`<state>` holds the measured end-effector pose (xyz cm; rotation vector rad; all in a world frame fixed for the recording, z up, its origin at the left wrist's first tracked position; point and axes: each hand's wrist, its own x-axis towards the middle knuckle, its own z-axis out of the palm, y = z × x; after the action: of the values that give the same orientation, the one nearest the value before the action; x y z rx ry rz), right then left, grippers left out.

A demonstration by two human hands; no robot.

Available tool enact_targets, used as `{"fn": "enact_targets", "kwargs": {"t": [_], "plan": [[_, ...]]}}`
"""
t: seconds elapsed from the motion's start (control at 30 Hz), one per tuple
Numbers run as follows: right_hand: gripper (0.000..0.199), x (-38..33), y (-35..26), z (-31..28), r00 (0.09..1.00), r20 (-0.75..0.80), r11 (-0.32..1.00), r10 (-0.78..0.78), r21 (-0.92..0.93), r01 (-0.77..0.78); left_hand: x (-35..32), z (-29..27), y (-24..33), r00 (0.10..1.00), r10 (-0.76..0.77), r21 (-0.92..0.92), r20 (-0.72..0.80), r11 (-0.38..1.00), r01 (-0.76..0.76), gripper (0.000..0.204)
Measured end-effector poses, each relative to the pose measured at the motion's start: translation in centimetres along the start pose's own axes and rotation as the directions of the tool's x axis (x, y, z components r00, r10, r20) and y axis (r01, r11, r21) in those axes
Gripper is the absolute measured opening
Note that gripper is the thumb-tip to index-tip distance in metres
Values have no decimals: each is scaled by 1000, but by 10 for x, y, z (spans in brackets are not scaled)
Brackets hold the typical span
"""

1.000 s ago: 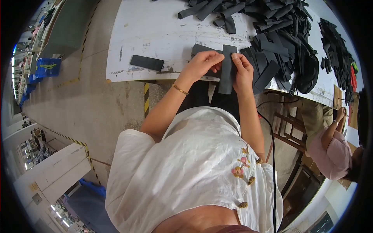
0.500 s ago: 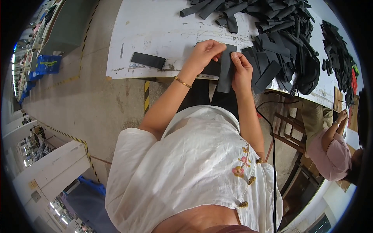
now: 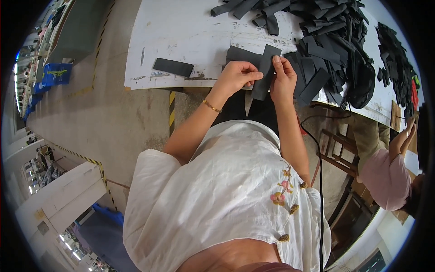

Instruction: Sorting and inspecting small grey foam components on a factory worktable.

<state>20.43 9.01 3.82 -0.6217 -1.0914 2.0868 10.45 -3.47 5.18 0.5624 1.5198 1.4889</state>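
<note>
The dark strip (image 3: 266,69) is between the two hands, over the near edge of the bench (image 3: 204,41): right of the left hand (image 3: 236,77), left of the right hand (image 3: 284,83), and both touch it. The right grip pinches its right side near the upper end; the left grip meets its left side lower down, but I cannot tell if it pinches. The long axis crosses this edge, with the upper end pointing to the far edge, leaning slightly right. A second strip (image 3: 243,55) lies behind, partly covered.
</note>
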Motion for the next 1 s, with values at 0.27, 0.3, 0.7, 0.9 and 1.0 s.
{"fn": "enact_targets", "kwargs": {"t": [0.27,0.3,0.7,0.9,1.0], "plan": [[14,-4,-12,3,997,-74,998,32,-48,-35,3,-4,-3,972,67,-262,227,965,-5,17],[14,-2,-11,2,998,-48,999,29,31,-28,4,-3,0,982,15,-298,187,954,42,18],[13,2,-3,2,998,-66,999,-20,46,23,12,6,5,993,120,-122,17,986,-117,26],[12,2,1,0,997,-78,998,-5,67,10,15,7,4,987,156,52,-27,987,-154,30],[11,4,0,-2,993,-119,996,-21,86,31,9,9,8,995,46,-213,-85,975,-63,24]]}}
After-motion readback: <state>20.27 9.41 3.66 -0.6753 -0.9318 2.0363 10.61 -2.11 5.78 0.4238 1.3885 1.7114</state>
